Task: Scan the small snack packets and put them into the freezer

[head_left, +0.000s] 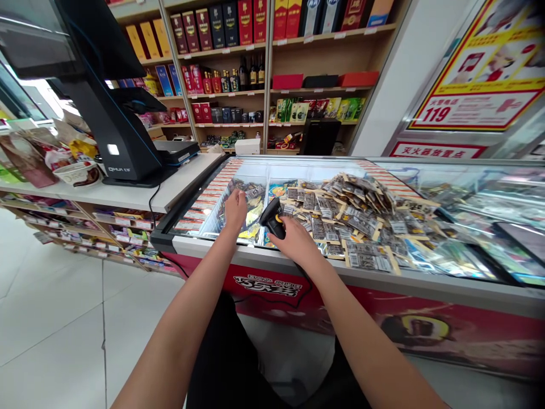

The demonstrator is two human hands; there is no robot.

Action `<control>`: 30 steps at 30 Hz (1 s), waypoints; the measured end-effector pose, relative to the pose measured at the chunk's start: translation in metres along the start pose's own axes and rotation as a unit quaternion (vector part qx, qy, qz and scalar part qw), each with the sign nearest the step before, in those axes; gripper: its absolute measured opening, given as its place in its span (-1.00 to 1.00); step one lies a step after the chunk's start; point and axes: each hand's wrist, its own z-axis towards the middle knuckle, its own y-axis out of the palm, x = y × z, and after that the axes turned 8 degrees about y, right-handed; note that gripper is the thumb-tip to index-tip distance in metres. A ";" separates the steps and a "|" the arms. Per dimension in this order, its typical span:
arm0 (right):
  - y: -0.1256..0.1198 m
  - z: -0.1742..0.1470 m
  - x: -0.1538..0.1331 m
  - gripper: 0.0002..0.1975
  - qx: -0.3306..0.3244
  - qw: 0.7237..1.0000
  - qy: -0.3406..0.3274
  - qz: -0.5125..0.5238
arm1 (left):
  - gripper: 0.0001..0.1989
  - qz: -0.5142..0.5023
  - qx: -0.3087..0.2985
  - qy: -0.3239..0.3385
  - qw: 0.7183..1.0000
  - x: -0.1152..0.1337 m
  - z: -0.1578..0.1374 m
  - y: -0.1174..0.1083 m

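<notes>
My right hand (293,237) is wrapped around the handle of a black barcode scanner (272,217), whose head points up and left over the freezer's glass top. A black cable (301,292) hangs down the freezer front below that hand. To the left, my left hand (235,209) is raised above the glass with its fingers curled in; whatever they may hold is hidden. Dark packets (251,188) show just beyond it. A large heap of small dark snack packets (357,196) with tan edges lies on the glass to the right of the scanner.
The chest freezer (204,245) with a red front stretches to the right. At left, a counter (140,196) bears a black checkout terminal (123,153) and a white tub (79,174). Shelves (225,50) of boxes and bottles stand behind. Yellow and red signs (481,74) hang at right.
</notes>
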 end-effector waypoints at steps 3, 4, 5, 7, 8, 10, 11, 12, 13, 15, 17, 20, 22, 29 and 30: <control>0.004 -0.002 0.005 -0.34 -0.027 1.000 0.000 0.013 | -0.81 -0.008 -0.014 0.002 1.000 -0.002 -0.001 0.004; 0.005 -0.003 0.007 -0.33 -0.033 0.999 0.001 0.020 | -0.85 -0.014 -0.018 0.002 1.000 -0.003 -0.001 0.005; 0.005 -0.004 0.009 -0.32 -0.035 0.999 0.000 0.030 | -0.89 -0.021 -0.024 0.000 0.999 -0.002 0.000 0.006; 0.006 -0.006 0.015 -0.25 -0.025 0.998 -0.004 0.062 | -0.88 -0.042 -0.034 -0.001 0.999 0.000 0.001 0.008; 0.005 -0.007 0.017 -0.19 -0.015 0.996 -0.005 0.088 | -0.82 -0.063 -0.037 0.001 0.997 0.003 0.001 0.008; 0.002 -0.010 0.022 -0.10 0.024 0.986 -0.013 0.162 | -0.64 -0.127 -0.032 0.006 0.991 0.012 -0.002 0.005; -0.001 -0.012 0.024 -0.08 0.049 0.976 -0.023 0.210 | -0.53 -0.164 -0.030 0.008 0.986 0.018 -0.005 0.001; -0.005 -0.014 0.026 -0.07 0.071 0.962 -0.036 0.263 | -0.43 -0.199 -0.028 0.007 0.980 0.025 -0.010 -0.003; -0.010 -0.016 0.028 -0.07 0.086 0.943 -0.050 0.317 | -0.33 -0.227 -0.029 0.002 0.974 0.032 -0.017 -0.007; -0.020 -0.020 0.032 -0.09 0.088 0.902 -0.067 0.418 | -0.17 -0.261 -0.049 -0.019 0.964 0.045 -0.036 -0.018; -0.028 -0.023 0.034 -0.10 0.071 0.865 -0.064 0.493 | -0.04 -0.291 -0.072 -0.031 0.954 0.054 -0.058 -0.027; -0.035 -0.027 0.034 -0.14 0.067 0.835 -0.053 0.543 | 0.10 -0.317 -0.087 -0.034 0.944 0.058 -0.084 -0.033; -0.036 -0.028 0.033 -0.18 0.069 0.831 -0.053 0.550 | 0.14 -0.326 -0.087 -0.032 0.941 0.057 -0.091 -0.034; -0.033 -0.022 0.053 -0.58 0.085 0.847 -0.071 0.520 | -0.53 -0.081 -0.122 0.011 0.989 0.072 -0.088 -0.060; -0.033 -0.023 0.060 -0.67 0.093 0.856 -0.069 0.504 | -0.66 0.021 -0.153 0.020 0.988 0.077 -0.089 -0.066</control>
